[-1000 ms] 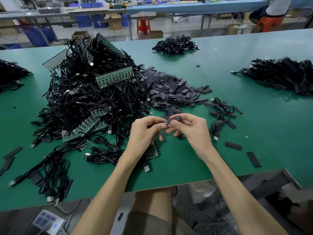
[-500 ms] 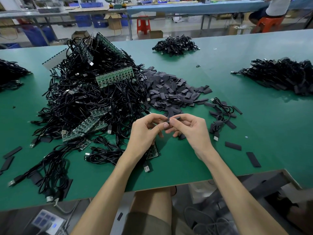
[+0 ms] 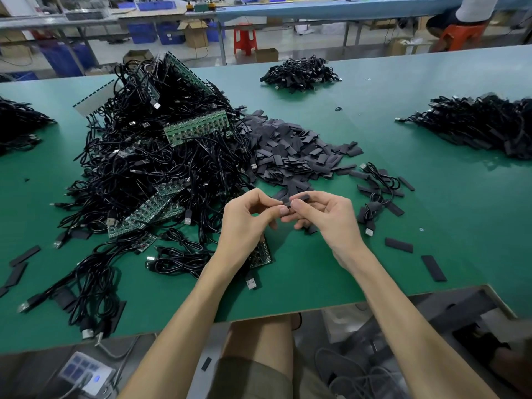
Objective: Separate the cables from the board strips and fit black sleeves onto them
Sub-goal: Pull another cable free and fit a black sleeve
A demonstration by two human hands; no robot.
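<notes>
**Inspector:** Risk: the black sleeve could slip or buckle, since you hold it only by the tips. What sits inside it, I cannot tell.

**Operator:** And my hands?

**Inspector:** Your left hand and right hand meet above the desk, just in front of the sleeve pile, fingers curled, both pinching that sleeve.

Left hand and right hand pinch black sleeve.

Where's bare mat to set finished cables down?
Bare mat between the stray sleeves and the right cable heap; also the near edge below the right hand. Crowded: cable tangle and sleeve pile, ahead-left.
</notes>
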